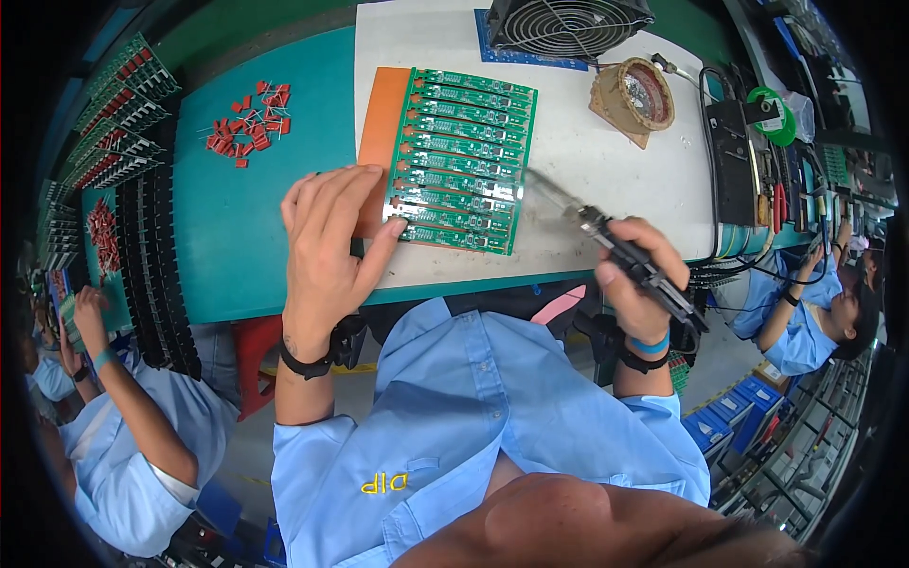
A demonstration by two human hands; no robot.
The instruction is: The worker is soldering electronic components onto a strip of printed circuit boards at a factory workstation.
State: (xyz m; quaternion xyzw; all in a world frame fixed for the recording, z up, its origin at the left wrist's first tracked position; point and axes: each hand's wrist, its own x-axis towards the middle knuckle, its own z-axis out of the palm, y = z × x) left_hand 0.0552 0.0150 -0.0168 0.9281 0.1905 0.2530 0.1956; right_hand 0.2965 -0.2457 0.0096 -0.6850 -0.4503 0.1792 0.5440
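Note:
A green circuit board panel (pixel 464 161), split into several long strips, lies on an orange backing plate (pixel 383 104) on the white work surface. My left hand (pixel 331 227) rests at the panel's left side, fingertips on the orange plate and thumb on the panel's lower left corner; thumb and fingers are apart. In my right hand (pixel 639 270) is a soldering iron (pixel 625 251) with a black handle, gripped from the right. Its thin tip points up and left, close to the panel's right edge; blur hides whether it touches.
Red components (pixel 251 128) with wire leads lie loose on the teal mat (pixel 237 246). A black fan (pixel 568 28) stands at the back, beside a round brown tub (pixel 634 95). A black box (pixel 734 161) and cables are on the right. Other people work on both sides.

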